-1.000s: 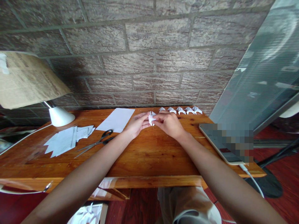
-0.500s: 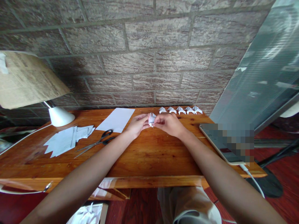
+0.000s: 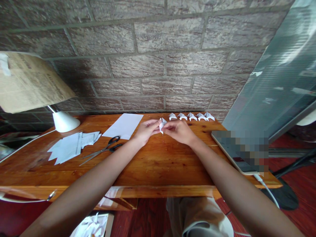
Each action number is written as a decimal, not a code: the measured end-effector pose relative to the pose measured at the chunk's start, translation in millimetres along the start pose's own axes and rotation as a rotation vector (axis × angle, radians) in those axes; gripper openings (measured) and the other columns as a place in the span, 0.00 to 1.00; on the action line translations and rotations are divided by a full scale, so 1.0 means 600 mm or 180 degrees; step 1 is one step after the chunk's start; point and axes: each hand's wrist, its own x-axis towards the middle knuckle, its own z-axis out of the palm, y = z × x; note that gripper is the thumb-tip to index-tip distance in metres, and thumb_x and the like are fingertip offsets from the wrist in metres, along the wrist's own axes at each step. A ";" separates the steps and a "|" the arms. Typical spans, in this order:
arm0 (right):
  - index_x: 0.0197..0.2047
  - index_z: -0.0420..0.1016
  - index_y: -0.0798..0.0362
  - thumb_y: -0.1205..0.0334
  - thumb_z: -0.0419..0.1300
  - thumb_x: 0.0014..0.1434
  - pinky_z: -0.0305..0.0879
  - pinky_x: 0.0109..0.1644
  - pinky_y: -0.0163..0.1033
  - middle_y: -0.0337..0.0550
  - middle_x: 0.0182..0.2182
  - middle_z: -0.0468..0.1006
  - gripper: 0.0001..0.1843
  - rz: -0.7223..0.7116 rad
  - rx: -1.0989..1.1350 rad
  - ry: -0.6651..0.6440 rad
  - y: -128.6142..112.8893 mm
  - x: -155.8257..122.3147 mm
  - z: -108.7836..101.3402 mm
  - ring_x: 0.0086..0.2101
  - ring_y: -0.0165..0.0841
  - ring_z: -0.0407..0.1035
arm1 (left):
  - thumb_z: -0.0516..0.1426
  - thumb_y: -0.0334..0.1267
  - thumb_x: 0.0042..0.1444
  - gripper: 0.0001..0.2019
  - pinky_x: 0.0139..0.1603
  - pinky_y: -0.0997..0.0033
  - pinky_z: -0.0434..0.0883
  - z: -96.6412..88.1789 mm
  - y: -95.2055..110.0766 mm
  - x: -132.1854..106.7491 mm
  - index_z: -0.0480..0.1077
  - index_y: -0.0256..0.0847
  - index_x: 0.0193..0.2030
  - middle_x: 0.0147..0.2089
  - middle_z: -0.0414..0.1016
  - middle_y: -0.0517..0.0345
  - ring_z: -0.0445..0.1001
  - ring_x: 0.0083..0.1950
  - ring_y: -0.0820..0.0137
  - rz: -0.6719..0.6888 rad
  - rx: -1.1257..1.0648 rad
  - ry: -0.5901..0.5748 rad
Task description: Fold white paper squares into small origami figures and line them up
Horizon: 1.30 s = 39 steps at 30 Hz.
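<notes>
- Head view, clock face centred on the paper (image 3: pixel 161 125): a small, folded white piece held up over the far part of the table (image 3: pixel 160 164).
- Left hand (image 3: pixel 146 131), at nine o'clock: thumb and fingers pinched on the paper's near side edge.
- Right hand (image 3: pixel 179 131), at three o'clock: fingertips closed on the opposite edge; their exact contact is partly hidden.
- Handling (judged): very light; limp in single layers, stiffer where folds stack; little slip; easily creased or torn at the points.
- Hold (judged): best taken by the layered edges at nine and three, lightly, sparing the tips at twelve and six and the middle.
- Surroundings: five folded shapes (image 3: pixel 192 116) between two and three; sheet (image 3: pixel 123 126) at nine; scissors (image 3: pixel 106 147) between eight and nine.
</notes>
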 end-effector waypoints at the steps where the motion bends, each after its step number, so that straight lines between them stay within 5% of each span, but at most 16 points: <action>1: 0.31 0.81 0.51 0.62 0.62 0.55 0.65 0.37 0.35 0.40 0.29 0.81 0.06 0.0062 0.0013 0.0036 0.001 0.000 0.001 0.29 0.31 0.72 | 0.69 0.47 0.42 0.18 0.48 0.62 0.72 0.001 0.000 -0.001 0.77 0.35 0.36 0.38 0.80 0.50 0.78 0.40 0.66 0.0001 0.0012 -0.0018; 11: 0.31 0.77 0.53 0.51 0.69 0.47 0.69 0.36 0.38 0.41 0.29 0.79 0.15 0.0516 0.0363 0.0641 0.013 0.007 0.013 0.29 0.33 0.72 | 0.68 0.47 0.43 0.20 0.47 0.64 0.75 0.004 -0.001 -0.001 0.76 0.35 0.39 0.41 0.80 0.51 0.79 0.40 0.67 0.0103 0.0046 -0.0030; 19: 0.49 0.71 0.53 0.54 0.73 0.40 0.69 0.41 0.40 0.45 0.40 0.78 0.33 0.0680 0.0126 0.1129 0.022 0.006 0.012 0.35 0.34 0.73 | 0.69 0.45 0.43 0.21 0.46 0.64 0.76 0.008 -0.007 0.000 0.74 0.38 0.43 0.38 0.81 0.53 0.79 0.37 0.69 0.0161 -0.0103 0.0101; 29: 0.43 0.75 0.54 0.53 0.70 0.45 0.69 0.36 0.37 0.41 0.32 0.80 0.24 0.0554 0.0742 0.0566 0.018 0.009 0.011 0.30 0.31 0.72 | 0.69 0.44 0.44 0.22 0.44 0.65 0.76 0.008 -0.008 0.001 0.72 0.40 0.46 0.38 0.81 0.54 0.80 0.37 0.68 0.0204 -0.0165 0.0122; 39: 0.40 0.75 0.55 0.54 0.73 0.39 0.68 0.35 0.37 0.41 0.32 0.80 0.25 0.0702 0.1365 0.0640 0.017 0.012 0.011 0.29 0.31 0.71 | 0.70 0.44 0.41 0.22 0.47 0.61 0.77 0.009 -0.014 0.004 0.74 0.39 0.43 0.40 0.80 0.55 0.79 0.41 0.67 0.0589 -0.0197 0.0193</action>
